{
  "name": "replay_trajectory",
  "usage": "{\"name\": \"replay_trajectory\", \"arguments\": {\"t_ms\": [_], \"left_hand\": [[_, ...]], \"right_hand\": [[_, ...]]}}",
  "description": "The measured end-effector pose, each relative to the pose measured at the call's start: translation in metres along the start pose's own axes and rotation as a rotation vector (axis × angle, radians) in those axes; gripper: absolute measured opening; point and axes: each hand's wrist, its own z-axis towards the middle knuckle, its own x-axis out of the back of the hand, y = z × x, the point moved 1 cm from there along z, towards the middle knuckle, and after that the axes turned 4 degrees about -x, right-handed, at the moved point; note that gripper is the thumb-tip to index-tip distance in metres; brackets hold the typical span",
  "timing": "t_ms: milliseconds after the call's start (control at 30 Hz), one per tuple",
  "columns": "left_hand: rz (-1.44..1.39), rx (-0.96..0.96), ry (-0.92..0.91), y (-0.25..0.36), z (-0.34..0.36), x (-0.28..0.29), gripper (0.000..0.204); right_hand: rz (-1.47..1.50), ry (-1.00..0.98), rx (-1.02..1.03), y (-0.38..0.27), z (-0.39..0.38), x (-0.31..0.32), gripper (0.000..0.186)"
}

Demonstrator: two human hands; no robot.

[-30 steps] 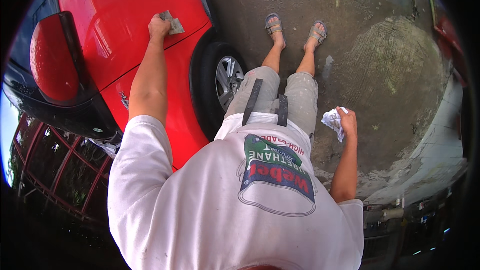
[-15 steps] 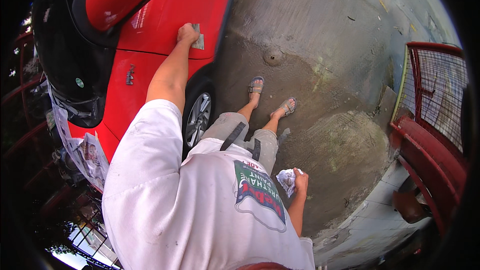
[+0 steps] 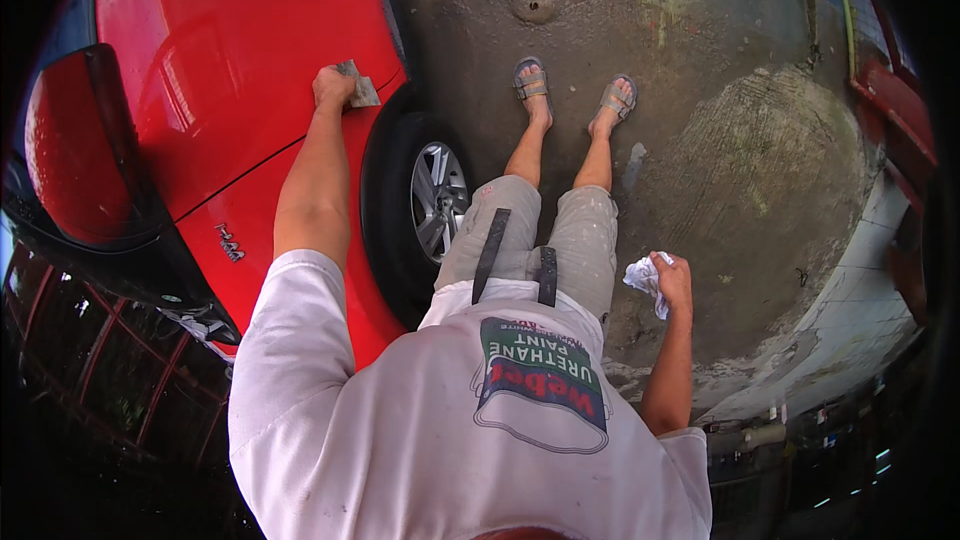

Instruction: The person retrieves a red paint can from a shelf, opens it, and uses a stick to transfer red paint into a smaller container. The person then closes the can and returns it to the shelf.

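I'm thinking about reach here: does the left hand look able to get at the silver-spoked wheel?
Probably yes: the left hand, on the red car body near the wheel, has no visible obstacle toward it, though it is occupied by a grey pad.

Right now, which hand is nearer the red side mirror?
Left: the left hand is at the red car, right of the mirror; the right hand is farther right, past the shorts.

Pale glare streaks the red car (image 3: 250, 60) amid dark, curving edges
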Motion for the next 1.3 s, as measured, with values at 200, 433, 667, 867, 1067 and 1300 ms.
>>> {"name": "replay_trajectory", "arguments": {"t_ms": [200,433,667,867,1067,1300], "left_hand": [[0.139,-0.057,0.014,-0.019,0.023,-0.045,0.038],[0.17,-0.075,0.001,-0.014,0.042,-0.064,0.033],[0.199,-0.043,-0.053,0.044,0.044,-0.063,0.042],[0.251,-0.019,-0.036,0.046,0.047,-0.065,0.041],[0.219,0.021,-0.017,0.054,0.059,-0.072,0.041],[0.228,0.02,-0.001,0.044,0.07,-0.076,0.04]], "right_hand": [[-0.042,-0.1,-0.035,0.01,0.021,-0.002,0.038],[0.031,-0.176,-0.127,0.031,0.038,-0.01,0.036],[-0.001,-0.202,-0.202,0.024,0.04,-0.011,0.039],[-0.019,-0.195,-0.213,0.039,0.044,-0.008,0.038],[-0.047,-0.207,-0.202,0.041,0.045,-0.005,0.036],[-0.07,-0.227,-0.196,0.033,0.047,-0.006,0.036]]}}
